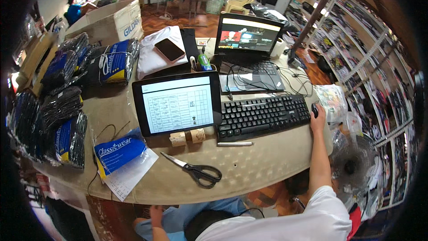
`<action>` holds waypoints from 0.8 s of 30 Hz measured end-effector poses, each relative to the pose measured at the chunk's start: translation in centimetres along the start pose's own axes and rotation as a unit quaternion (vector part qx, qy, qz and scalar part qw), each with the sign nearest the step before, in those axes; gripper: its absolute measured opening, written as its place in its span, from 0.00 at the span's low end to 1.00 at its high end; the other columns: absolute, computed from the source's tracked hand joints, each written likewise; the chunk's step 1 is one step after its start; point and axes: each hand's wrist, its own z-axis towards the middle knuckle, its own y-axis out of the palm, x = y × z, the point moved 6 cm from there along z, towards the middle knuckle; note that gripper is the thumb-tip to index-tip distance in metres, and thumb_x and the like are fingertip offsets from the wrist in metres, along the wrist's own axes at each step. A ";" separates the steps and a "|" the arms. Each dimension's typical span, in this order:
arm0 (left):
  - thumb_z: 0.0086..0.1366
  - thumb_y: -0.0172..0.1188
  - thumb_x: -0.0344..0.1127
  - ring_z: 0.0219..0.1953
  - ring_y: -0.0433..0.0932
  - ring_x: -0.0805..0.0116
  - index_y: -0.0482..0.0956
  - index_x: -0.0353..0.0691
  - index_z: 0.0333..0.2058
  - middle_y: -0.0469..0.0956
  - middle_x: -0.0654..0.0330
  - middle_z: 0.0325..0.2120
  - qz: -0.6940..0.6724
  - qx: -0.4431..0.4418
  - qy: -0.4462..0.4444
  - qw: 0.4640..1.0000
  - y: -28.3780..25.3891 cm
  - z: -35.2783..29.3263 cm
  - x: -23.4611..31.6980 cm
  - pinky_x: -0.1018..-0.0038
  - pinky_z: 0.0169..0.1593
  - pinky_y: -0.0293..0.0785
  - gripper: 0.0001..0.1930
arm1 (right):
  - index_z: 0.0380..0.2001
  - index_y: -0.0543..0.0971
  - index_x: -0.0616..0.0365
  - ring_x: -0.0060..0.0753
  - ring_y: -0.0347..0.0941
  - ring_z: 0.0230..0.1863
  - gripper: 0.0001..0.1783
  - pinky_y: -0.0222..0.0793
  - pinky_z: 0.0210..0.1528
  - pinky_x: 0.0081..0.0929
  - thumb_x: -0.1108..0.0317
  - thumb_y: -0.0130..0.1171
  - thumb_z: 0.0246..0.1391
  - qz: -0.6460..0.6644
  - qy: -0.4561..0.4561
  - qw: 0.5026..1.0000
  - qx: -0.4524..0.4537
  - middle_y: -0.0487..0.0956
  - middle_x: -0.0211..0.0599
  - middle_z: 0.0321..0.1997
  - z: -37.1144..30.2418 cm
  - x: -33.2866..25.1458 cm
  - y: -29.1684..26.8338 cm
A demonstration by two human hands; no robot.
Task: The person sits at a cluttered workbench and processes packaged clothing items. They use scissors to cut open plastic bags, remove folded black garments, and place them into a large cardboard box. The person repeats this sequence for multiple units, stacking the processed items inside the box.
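Note:
My right hand (pixel 317 119) rests over a dark computer mouse (pixel 314 109) at the table's right edge, its fingers curved around it. Just left of it lies a black keyboard (pixel 263 115). Below the table's front edge, by my lap, is my left hand (pixel 156 215); its fingers are too small and partly hidden to read. A monitor-like tablet (pixel 178 105) showing a table of rows leans on small wooden blocks (pixel 187 137). Behind the keyboard an open laptop (pixel 248 38) has its screen lit, with cables lying over its keys.
Black-handled scissors (pixel 203 174) and a silver pen (pixel 235 143) lie near the front edge. A blue plastic package (pixel 119 151) covers a paper sheet. Bagged dark garments (pixel 67 102) pile at left. A phone (pixel 169 50) sits on a folded white shirt (pixel 149 62). Loaded shelves (pixel 356 53) stand right.

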 end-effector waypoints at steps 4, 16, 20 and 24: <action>0.57 0.56 0.42 0.48 0.76 0.53 0.74 0.42 0.51 0.78 0.49 0.43 0.215 -0.197 -0.011 0.956 7.1 -4.3 -1.4 0.64 0.51 0.70 0.23 | 0.49 0.74 0.57 0.51 0.61 0.61 0.21 0.55 0.63 0.38 0.69 0.57 0.48 0.030 0.019 0.999 0.025 0.67 0.50 0.58 -0.3 -0.8 0.2; 0.61 0.51 0.48 0.53 0.72 0.51 0.73 0.39 0.52 0.74 0.48 0.49 0.202 -0.194 -0.052 0.959 9.6 -2.9 -2.6 0.64 0.56 0.67 0.25 | 0.46 0.74 0.59 0.51 0.65 0.57 0.20 0.60 0.59 0.37 0.72 0.54 0.47 0.024 0.032 0.998 0.048 0.70 0.48 0.53 0.1 -1.4 -1.8; 0.62 0.49 0.49 0.53 0.71 0.50 0.74 0.41 0.51 0.75 0.48 0.49 0.218 -0.220 0.003 0.951 12.1 -0.5 -8.8 0.63 0.57 0.65 0.24 | 0.47 0.74 0.58 0.51 0.64 0.58 0.20 0.59 0.60 0.38 0.71 0.54 0.47 0.009 0.026 0.998 0.052 0.69 0.49 0.55 0.9 -0.8 -1.5; 0.61 0.49 0.47 0.54 0.71 0.48 0.74 0.40 0.51 0.74 0.47 0.49 0.183 -0.208 0.019 0.961 8.9 -2.2 -2.8 0.63 0.57 0.65 0.23 | 0.48 0.74 0.58 0.51 0.63 0.58 0.21 0.59 0.61 0.38 0.70 0.54 0.47 0.021 0.033 0.997 0.060 0.68 0.50 0.56 0.2 -0.7 -1.4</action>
